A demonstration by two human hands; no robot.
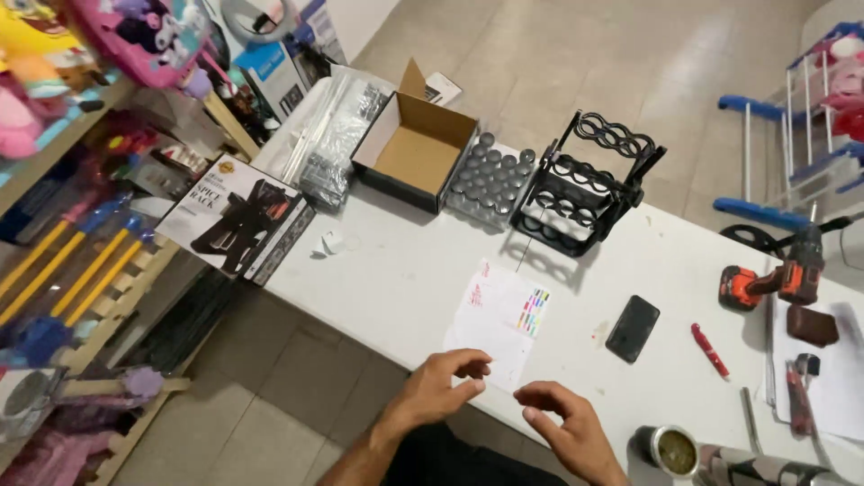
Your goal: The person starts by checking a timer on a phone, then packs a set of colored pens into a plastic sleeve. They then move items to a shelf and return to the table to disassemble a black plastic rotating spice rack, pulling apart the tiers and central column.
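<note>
Both hands sit at the near table edge. Left hand [438, 389]: fingers curled, thumb and forefinger pinched narrow at the near edge of a sticker sheet [498, 319]; whether they grip a peeled sticker or only touch the paper, cannot tell. Right hand [569, 425]: fingers bent loosely, holding nothing visible, fingertips just beside the sheet's near right corner.

Sheet: white, flat on the white table [405, 270], small coloured labels along its right side.

Near right corner: round cup [672, 451] filled with green matter, touching a patterned flask [765, 468].

Right of sheet: black phone [633, 328], face down, then a red pen [709, 350]. Further right: papers [832, 373], brown wallet [812, 325] on them, red-handled tool [797, 396], and an orange-black drill [774, 274] lying on its side.

Mid-table, beyond sheet: black wire rack [585, 184], upright, tiers of round rings. Touching its left side: tray of dark-lidded jars [490, 180] in clear wrap. Left again: open cardboard box [416, 148], nothing inside. Beyond that, clear plastic bags [337, 135].

Left edge: printed rack carton [238, 216], overhanging the table.

Far right, on floor: blue-and-white frame [783, 153]. Far left: shelves with toys [54, 54].
</note>
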